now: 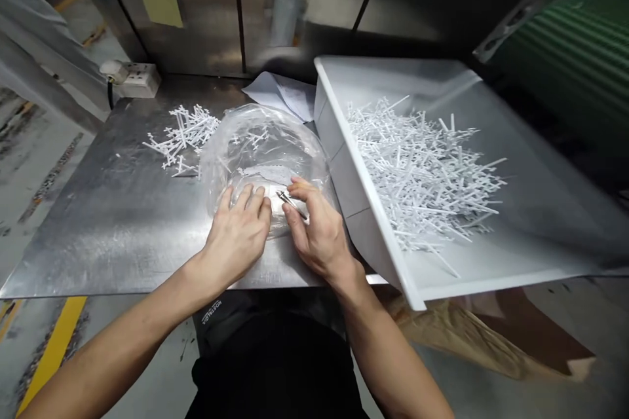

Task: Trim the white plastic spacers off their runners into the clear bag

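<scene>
A clear plastic bag (265,114) lies with its mouth spread wide on the metal table, and some white pieces show inside it. My left hand (240,229) rests on the bag's near edge, fingers stretched out and slightly apart. Between the thumb and fingers of my right hand (319,229) is a small silver tool that looks like a nail clipper (289,201). White material shows between the two hands, its shape hard to make out. Left of the bag sits a small pile of thin white plastic sticks (189,134) with branched ends.
A large white bin (388,236) at right holds a heap of white plastic sticks (422,177). Folded paper (285,93) lies behind the bag. A power socket box (140,80) sits at the back left corner of the metal table (122,236). Brown wrapping (472,334) lies below the bin.
</scene>
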`<act>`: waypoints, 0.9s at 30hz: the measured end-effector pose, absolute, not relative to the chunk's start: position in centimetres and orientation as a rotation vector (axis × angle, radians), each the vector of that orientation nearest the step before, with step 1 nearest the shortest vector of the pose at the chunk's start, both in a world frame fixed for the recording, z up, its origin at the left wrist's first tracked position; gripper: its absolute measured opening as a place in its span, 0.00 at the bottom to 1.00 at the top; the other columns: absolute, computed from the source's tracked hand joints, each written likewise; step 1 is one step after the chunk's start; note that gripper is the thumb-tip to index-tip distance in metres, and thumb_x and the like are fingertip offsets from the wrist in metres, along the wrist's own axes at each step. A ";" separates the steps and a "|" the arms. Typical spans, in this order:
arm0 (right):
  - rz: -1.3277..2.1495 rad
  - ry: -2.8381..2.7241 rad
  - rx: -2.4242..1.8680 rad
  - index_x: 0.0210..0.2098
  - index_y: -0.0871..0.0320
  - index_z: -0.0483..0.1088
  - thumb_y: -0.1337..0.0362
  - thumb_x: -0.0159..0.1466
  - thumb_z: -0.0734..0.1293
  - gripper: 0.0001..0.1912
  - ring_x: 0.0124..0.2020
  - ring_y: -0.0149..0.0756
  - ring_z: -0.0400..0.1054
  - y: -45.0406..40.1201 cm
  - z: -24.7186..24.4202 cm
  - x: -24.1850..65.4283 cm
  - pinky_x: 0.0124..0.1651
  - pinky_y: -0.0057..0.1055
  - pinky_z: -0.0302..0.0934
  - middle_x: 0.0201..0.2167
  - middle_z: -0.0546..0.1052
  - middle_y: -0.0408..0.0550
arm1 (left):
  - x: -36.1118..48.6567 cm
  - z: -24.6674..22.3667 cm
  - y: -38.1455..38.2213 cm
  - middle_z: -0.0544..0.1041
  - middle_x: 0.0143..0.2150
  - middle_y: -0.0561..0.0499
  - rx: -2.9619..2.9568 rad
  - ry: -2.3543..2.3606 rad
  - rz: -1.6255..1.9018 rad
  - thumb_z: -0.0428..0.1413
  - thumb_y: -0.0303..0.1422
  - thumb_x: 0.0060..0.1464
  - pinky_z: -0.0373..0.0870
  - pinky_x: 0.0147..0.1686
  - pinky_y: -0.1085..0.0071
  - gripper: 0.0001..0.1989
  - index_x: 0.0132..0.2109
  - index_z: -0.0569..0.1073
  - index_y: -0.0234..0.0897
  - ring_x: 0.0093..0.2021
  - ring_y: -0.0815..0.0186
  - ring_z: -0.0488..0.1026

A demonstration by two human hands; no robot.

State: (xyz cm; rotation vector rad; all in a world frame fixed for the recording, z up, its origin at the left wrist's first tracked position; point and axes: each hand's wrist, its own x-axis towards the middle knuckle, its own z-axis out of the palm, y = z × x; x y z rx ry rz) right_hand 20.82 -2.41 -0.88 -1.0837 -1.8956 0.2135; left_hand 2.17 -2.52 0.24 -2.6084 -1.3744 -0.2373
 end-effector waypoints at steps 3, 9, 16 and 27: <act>0.176 -1.830 -0.998 0.56 0.58 0.70 0.70 0.75 0.66 0.11 0.60 0.52 0.80 -4.4 -0.3 20.7 0.61 0.51 0.78 0.50 0.83 0.62 | 1.9 0.9 -2.6 0.80 0.63 0.30 -2.597 -1.254 -0.385 0.47 0.25 0.72 0.75 0.64 0.42 0.19 0.59 0.79 0.24 0.65 0.41 0.78; 0.210 -1.699 -0.945 0.56 0.59 0.71 0.70 0.72 0.68 0.14 0.52 0.52 0.81 -8.9 -2.0 22.1 0.54 0.51 0.80 0.46 0.83 0.60 | 1.4 5.7 -1.9 0.86 0.54 0.40 -2.738 -1.106 -0.807 0.49 0.37 0.75 0.83 0.49 0.56 0.18 0.58 0.79 0.32 0.51 0.50 0.85; 0.266 -1.544 -0.954 0.57 0.57 0.71 0.68 0.70 0.69 0.17 0.45 0.50 0.80 -10.0 -3.6 22.7 0.48 0.48 0.80 0.43 0.82 0.58 | 12.0 14.0 3.4 0.84 0.37 0.51 -2.881 -0.541 -1.071 0.64 0.38 0.67 0.72 0.31 0.68 0.08 0.48 0.82 0.39 0.31 0.62 0.80; 0.044 -1.484 -0.878 0.54 0.58 0.69 0.61 0.66 0.70 0.19 0.35 0.46 0.78 -8.6 -6.3 21.1 0.43 0.42 0.80 0.35 0.79 0.52 | 36.9 24.7 11.0 0.78 0.32 0.54 -3.018 -0.694 -1.128 0.71 0.43 0.58 0.82 0.44 0.60 0.18 0.44 0.82 0.32 0.41 0.57 0.85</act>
